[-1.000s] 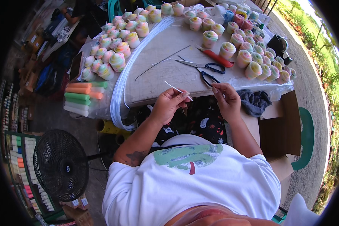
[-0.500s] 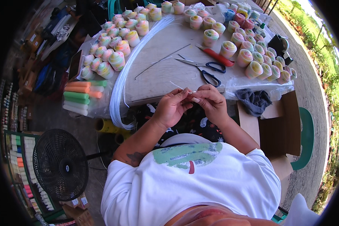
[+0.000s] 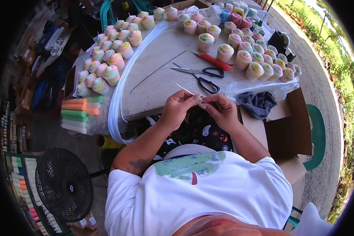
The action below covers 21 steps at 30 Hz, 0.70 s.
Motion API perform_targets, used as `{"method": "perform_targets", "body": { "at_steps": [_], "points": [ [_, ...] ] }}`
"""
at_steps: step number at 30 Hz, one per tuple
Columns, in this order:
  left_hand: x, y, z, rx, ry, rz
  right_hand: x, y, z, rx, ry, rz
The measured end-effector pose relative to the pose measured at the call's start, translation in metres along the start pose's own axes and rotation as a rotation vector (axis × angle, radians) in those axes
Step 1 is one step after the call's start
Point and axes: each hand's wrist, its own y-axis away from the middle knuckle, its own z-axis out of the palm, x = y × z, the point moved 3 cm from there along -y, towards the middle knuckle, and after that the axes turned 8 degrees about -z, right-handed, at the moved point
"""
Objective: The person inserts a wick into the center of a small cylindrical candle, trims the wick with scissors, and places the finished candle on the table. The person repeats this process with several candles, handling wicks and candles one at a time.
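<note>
Over the near edge of the table, my left hand (image 3: 177,108) and my right hand (image 3: 223,112) meet with fingertips pinched. Between them is a thin white wick (image 3: 185,89), whose free end sticks up past my left fingers. A small pale bit shows at the pinch, too small to make out. Just beyond my hands lie scissors (image 3: 196,71) with dark blue handles, blades apart. Behind those rest a red-handled tool (image 3: 214,61) and a thin metal rod (image 3: 157,72). A long bundle of white wicks (image 3: 134,59) curves along the left and hangs over the edge.
Swirled pastel candles (image 3: 111,74) crowd the left of the table, and more candles (image 3: 254,70) fill the right. Coloured stick candles (image 3: 74,113) lie at the left corner. A grey cloth (image 3: 257,104) sits beside an open cardboard box (image 3: 289,122). A black fan (image 3: 65,185) stands at left.
My fingers have parted slightly, and more of the white wick now shows above my left hand. The whole view has shifted a little; the things on the table lie as before.
</note>
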Motion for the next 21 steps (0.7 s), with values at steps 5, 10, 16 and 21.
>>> {"method": "perform_targets", "body": {
  "at_steps": [5, 10, 16, 21],
  "points": [
    [0.007, -0.034, 0.026, -0.133, -0.241, 0.038, -0.001, 0.0, -0.029, 0.207, -0.084, -0.082],
    [0.041, -0.103, 0.011, 0.012, -0.87, 0.166, -0.015, -0.004, -0.081, 0.386, -0.239, -0.12],
    [0.056, -0.195, 0.003, 0.373, -1.277, 0.584, -0.011, -0.002, -0.108, 0.476, -0.181, -0.129],
    [0.029, -0.195, 0.059, 0.063, -1.284, 0.712, -0.008, -0.001, -0.131, 0.606, -0.088, -0.163]
  ]
}}
